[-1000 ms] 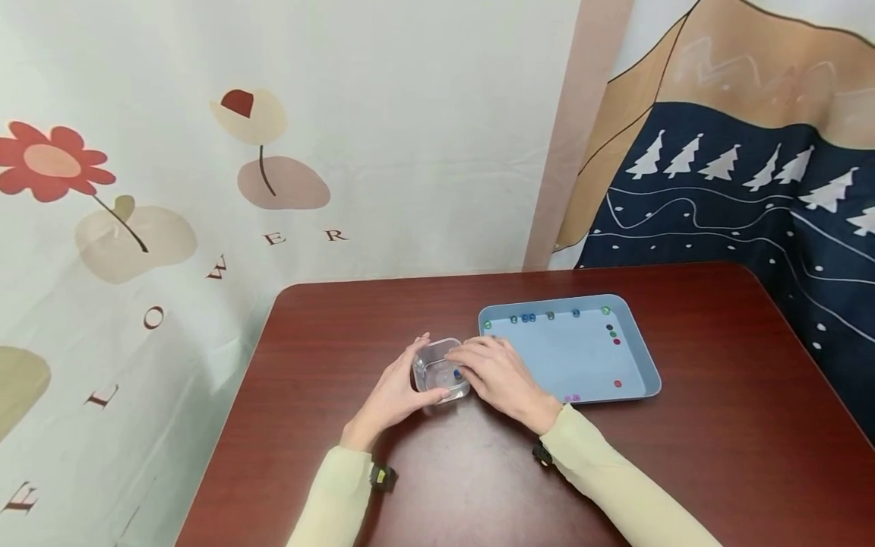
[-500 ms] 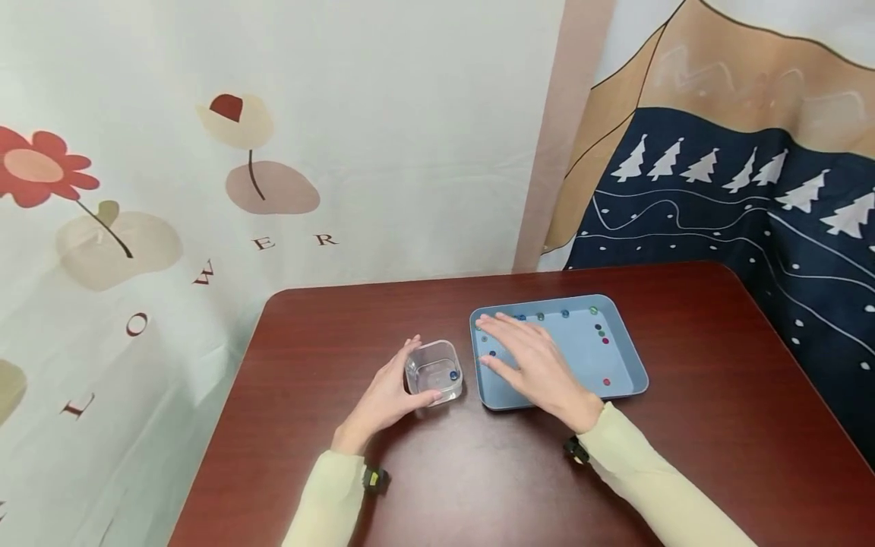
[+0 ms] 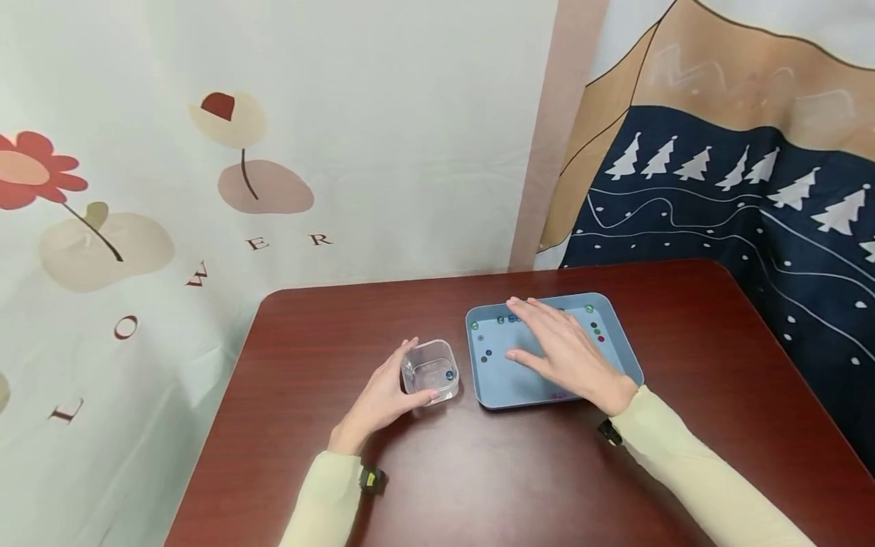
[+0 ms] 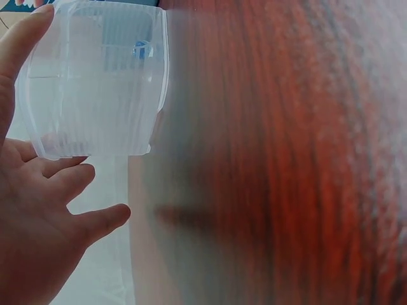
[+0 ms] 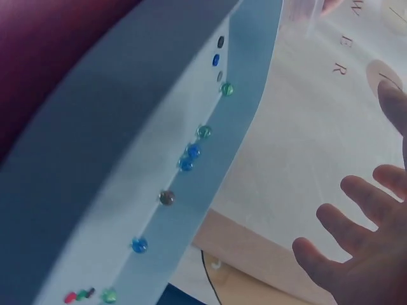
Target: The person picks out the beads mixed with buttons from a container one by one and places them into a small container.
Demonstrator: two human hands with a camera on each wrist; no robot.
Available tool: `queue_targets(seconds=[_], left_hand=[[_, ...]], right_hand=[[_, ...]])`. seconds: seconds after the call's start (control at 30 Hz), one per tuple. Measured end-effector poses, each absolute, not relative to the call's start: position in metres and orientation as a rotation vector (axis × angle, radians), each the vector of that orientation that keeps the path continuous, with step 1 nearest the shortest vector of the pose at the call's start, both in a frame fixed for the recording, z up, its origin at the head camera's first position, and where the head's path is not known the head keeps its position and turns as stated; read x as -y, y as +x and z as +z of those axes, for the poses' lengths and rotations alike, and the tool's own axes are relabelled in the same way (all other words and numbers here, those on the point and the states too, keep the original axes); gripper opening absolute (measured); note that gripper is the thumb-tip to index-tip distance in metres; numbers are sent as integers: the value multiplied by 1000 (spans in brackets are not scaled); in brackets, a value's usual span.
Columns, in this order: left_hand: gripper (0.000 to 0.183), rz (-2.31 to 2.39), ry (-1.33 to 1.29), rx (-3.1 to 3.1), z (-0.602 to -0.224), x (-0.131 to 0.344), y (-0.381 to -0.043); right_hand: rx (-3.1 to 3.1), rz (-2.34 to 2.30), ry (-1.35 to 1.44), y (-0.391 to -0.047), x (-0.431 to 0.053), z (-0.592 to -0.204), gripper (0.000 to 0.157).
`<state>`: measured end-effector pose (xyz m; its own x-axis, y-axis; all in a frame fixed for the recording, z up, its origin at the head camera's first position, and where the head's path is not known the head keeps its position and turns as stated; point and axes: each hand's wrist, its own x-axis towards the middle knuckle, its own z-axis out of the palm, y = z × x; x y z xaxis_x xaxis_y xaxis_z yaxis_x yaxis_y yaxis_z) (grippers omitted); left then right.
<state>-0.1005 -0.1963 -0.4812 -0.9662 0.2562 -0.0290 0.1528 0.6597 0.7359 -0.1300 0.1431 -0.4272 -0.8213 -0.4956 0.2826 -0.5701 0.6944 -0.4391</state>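
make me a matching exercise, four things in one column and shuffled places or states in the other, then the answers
Things:
1. left hand
2. right hand
3. clear container
4. blue tray

Places or states:
a. marbles of several colours inside
b. gripping the clear container
c. a single blue marble showing inside
d. over the blue tray

Pairs: 1-b, 2-d, 3-c, 4-a

The left hand (image 3: 378,395) curves C-like while the right hand (image 3: 566,348) extends its fingers (image 3: 547,323), thumb (image 3: 529,360) apart.
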Motion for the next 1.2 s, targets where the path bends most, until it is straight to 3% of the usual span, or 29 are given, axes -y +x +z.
queue_targets(seconds=[0.4,1.2], left_hand=[[99,1182,351,-2737,-479,197,-102],[100,1169,395,-2784,-479,196,-99]], right_hand=[[2850,527,1177,-153,-132,-423,82],[2976,504,1366,-192,-108,-454,65]])
